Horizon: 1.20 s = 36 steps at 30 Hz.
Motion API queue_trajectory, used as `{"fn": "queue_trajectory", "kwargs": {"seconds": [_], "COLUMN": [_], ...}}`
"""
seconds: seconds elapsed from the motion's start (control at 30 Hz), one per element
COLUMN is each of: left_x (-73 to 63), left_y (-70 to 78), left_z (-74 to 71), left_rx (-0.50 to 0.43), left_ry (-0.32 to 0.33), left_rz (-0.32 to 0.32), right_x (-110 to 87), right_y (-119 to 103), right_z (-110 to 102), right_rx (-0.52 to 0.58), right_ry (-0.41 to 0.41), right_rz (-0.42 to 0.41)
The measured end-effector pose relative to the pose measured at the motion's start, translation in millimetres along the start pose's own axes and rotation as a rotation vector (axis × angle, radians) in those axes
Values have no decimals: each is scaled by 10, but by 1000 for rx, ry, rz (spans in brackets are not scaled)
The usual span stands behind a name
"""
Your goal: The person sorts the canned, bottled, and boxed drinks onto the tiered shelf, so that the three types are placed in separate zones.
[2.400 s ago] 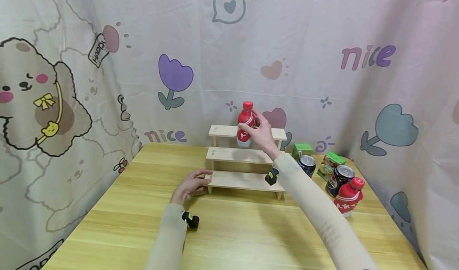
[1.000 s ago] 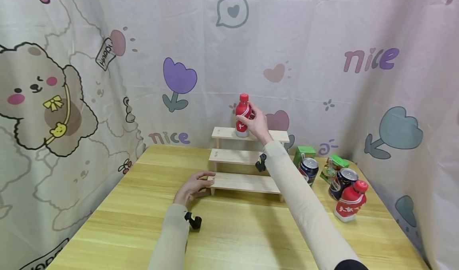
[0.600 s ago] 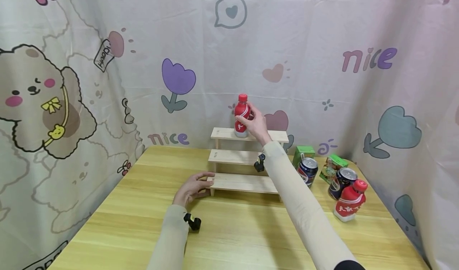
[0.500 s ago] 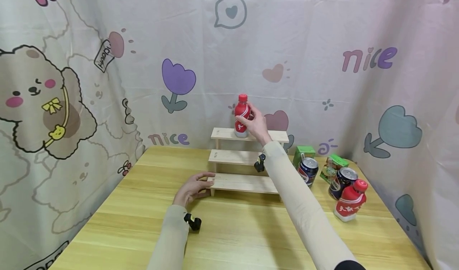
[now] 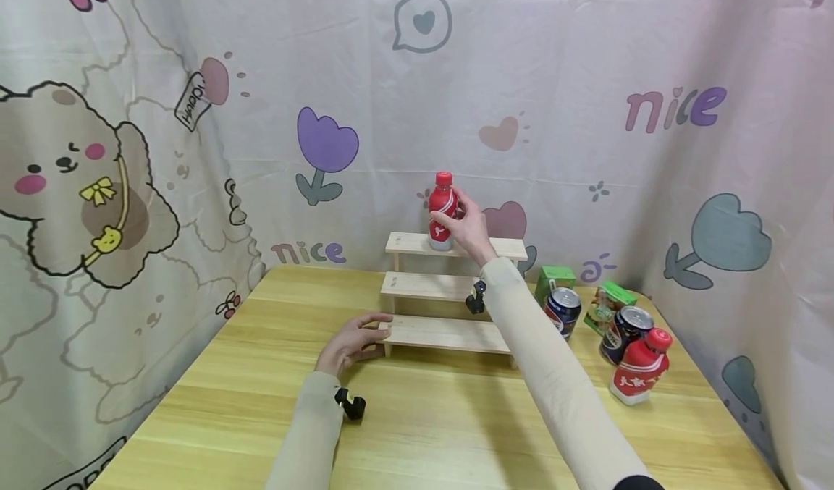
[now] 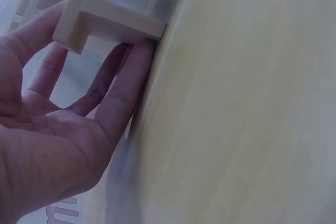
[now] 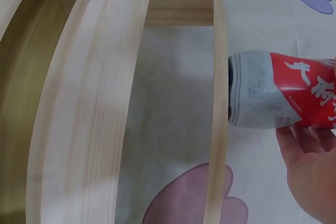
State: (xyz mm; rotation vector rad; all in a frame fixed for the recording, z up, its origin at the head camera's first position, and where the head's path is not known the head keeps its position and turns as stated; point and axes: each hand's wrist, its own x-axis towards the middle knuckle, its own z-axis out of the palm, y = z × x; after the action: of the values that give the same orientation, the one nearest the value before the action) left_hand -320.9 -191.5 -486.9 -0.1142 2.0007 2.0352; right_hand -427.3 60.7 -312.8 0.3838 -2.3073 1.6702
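My right hand (image 5: 471,231) grips a red drink bottle (image 5: 441,218) with a red cap and a pale base. It is upright at the top board of a three-tier wooden stand (image 5: 449,333). In the right wrist view the bottle's base (image 7: 252,90) is right at the board's surface, and fingers (image 7: 310,145) curl around the red label. My left hand (image 5: 350,343) holds the left end of the stand's lowest step. The left wrist view shows its fingers (image 6: 128,82) around the end of the step, one low against the leg (image 6: 123,22) near the tabletop.
To the right on the wooden table (image 5: 417,417) stand a second red bottle (image 5: 641,367), two dark cans (image 5: 627,333) (image 5: 563,309) and two green cartons (image 5: 607,305) (image 5: 555,280). A printed curtain (image 5: 404,99) hangs close behind the stand and along both sides.
The right hand has raised the bottle slightly and brought it to the top board, a little leftward. Over the last second both hands have stayed in place; the view shifts slightly.
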Motion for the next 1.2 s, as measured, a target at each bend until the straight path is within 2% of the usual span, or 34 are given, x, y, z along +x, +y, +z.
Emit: {"fn": "queue_trajectory", "kwargs": {"seconds": [0.37, 0.6, 0.77, 0.93, 1.2], "left_x": [10, 15, 10, 8, 23], "left_y": [7, 15, 5, 4, 16], "left_z": [13, -9, -9, -9, -15], "left_rx": [7, 9, 20, 23, 28], "left_ry": [-15, -16, -12, -11, -17], "left_rz": [-11, -11, -6, 0, -10], "right_x": [-88, -198, -254, -319, -470], "right_y": [94, 163, 207, 238, 334], "right_z": [-92, -197, -264, -325, -463], "right_rx": [21, 18, -16, -5, 13], "right_ry": [-9, -54, -59, -69, -173], "right_rz": [-37, -22, -27, -21, 3]}}
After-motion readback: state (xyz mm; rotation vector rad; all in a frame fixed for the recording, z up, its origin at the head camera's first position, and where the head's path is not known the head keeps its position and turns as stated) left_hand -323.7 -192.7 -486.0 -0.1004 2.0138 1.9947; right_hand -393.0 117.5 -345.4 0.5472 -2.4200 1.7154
